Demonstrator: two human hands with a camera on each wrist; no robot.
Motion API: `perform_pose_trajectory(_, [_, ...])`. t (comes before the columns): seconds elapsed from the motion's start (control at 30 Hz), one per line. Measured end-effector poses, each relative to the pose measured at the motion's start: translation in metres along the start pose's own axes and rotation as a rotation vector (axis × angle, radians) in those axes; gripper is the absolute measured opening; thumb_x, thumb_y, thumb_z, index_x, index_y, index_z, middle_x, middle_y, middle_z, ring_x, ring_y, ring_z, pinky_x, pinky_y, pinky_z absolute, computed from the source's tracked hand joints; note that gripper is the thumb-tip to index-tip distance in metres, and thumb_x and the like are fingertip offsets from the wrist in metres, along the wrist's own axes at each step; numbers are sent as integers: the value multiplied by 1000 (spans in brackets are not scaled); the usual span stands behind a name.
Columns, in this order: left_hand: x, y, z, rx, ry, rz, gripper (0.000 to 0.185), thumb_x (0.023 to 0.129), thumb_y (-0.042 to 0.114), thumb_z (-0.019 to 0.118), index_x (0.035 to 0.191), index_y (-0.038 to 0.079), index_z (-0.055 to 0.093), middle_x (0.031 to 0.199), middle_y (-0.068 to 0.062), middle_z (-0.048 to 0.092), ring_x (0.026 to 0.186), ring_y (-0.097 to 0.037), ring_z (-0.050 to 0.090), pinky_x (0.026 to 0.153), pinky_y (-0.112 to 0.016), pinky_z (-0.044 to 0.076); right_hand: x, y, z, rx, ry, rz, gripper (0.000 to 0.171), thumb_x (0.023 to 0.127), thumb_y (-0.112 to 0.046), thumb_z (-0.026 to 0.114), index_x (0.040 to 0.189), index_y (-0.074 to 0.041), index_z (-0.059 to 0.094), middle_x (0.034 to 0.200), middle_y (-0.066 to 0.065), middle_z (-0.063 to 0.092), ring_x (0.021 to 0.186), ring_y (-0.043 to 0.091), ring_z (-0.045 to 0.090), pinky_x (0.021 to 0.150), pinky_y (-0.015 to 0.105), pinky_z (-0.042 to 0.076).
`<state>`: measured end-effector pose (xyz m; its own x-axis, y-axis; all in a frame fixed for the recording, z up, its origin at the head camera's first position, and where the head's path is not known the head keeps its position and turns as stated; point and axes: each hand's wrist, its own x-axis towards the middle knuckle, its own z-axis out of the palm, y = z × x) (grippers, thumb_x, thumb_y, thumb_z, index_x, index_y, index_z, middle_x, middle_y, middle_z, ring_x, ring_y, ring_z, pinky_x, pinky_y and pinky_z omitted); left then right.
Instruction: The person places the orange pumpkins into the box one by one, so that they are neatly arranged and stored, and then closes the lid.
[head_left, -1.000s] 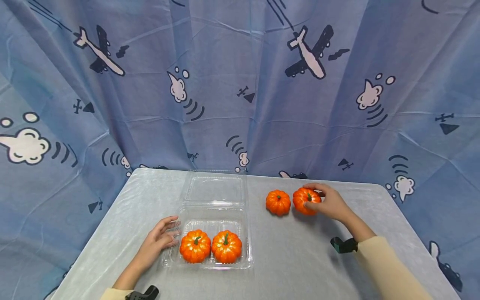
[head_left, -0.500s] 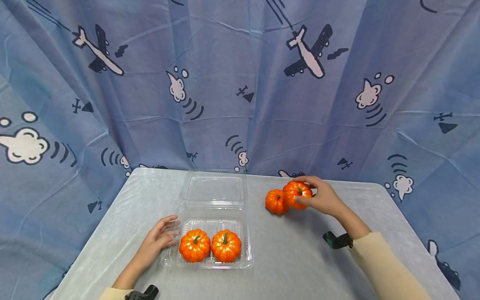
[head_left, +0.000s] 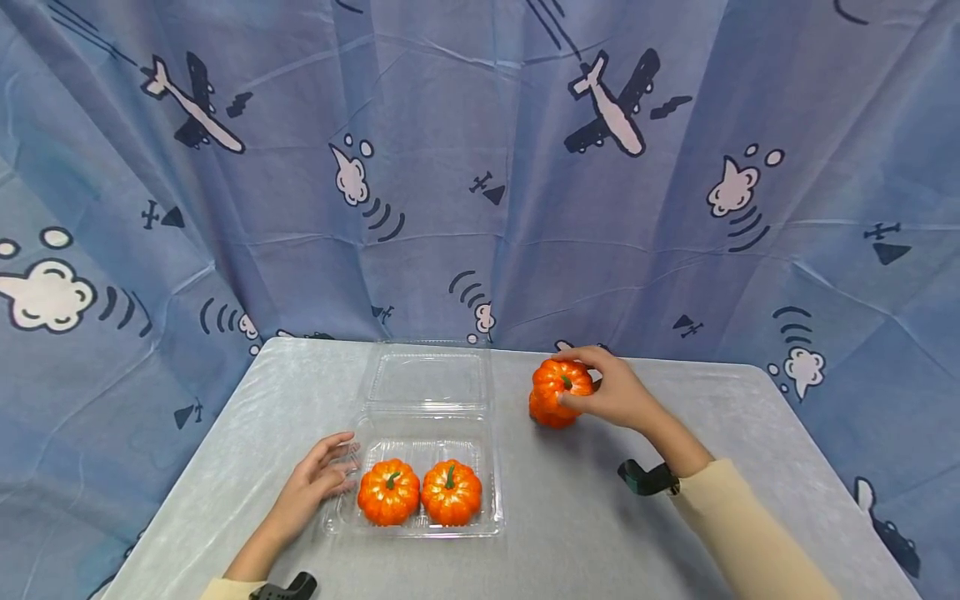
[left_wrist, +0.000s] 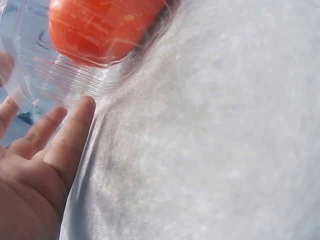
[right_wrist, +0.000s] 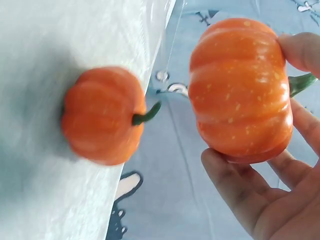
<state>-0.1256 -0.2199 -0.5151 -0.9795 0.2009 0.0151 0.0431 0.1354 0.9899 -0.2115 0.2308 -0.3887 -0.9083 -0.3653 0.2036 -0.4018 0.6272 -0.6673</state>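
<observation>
Right hand [head_left: 611, 396]: its grip is closed round a small orange pumpkin [head_left: 558, 382], thumb on the near side and fingers curled over the far side, green stem toward the palm. The right wrist view shows this held pumpkin [right_wrist: 241, 90] lifted clear of the surface [head_left: 585, 508], pinched between thumb and fingertips [right_wrist: 302, 50]. It is above the far right part of the surface, toward the back edge.

A second loose pumpkin [head_left: 546, 412] sits on the surface directly below and just behind the held one; in the head view the two overlap, while the right wrist view shows this resting pumpkin [right_wrist: 102, 115] apart from the held one, stem pointing sideways.

Left hand [head_left: 315, 482]: grip wide, fingers straight and relaxed, holding nothing. The fingertips lie against the left wall of a clear plastic clamshell container [head_left: 341, 517] near the front edge, left of centre. The left wrist view shows the fingers [left_wrist: 70, 135] touching the container's ribbed corner [left_wrist: 75, 80].

The container's tray holds two pumpkins side by side, touching: the left tray pumpkin [head_left: 388, 492] and the right tray pumpkin [head_left: 451, 492]. Its hinged lid [head_left: 429, 377] lies open flat toward the back edge.

A blue curtain [head_left: 450, 167] printed with aeroplanes and clouds hangs behind the surface. Black wrist straps [head_left: 647, 477] are visible on both forearms.
</observation>
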Motion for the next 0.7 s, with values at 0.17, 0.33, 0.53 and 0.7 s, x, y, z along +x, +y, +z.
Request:
perform_pose_trajectory(0.17, [-1,0,-1,-9,-6,2,53,92,-2,46,143,0,35,139,-32,42,114,-21,60,86,-30,55,7,-12,10,2,-10,-43,50,75,-20,81,122,-19,64,132,12,56,117,33,55,80,39,56])
perform_pose_trajectory(0.33, [-1,0,-1,-13,-9,7,53,92,-2,46,143,0,34,140,-33,41,114,-20,61,86,-30,55,14,-24,22,-15,-17,-100,49,72,-22,82,118,-20,65,112,2,60,99,20,57,77,33,55])
perform_pose_trajectory(0.53, [-1,-1,-2,-13,-6,5,52,92,-2,46,143,0,35,139,-32,42,113,-14,61,85,-29,55,21,-37,38,-83,-15,-170,50,69,-23,82,117,-21,66,115,1,63,101,18,53,83,35,51])
perform_pose_trajectory(0.7, [-1,-1,-2,-15,-3,-4,52,92,-2,46,143,1,36,139,-32,42,112,-13,61,85,-29,55,24,-46,50,-81,-55,-188,51,70,-22,81,118,-23,65,125,1,59,110,21,55,86,38,52])
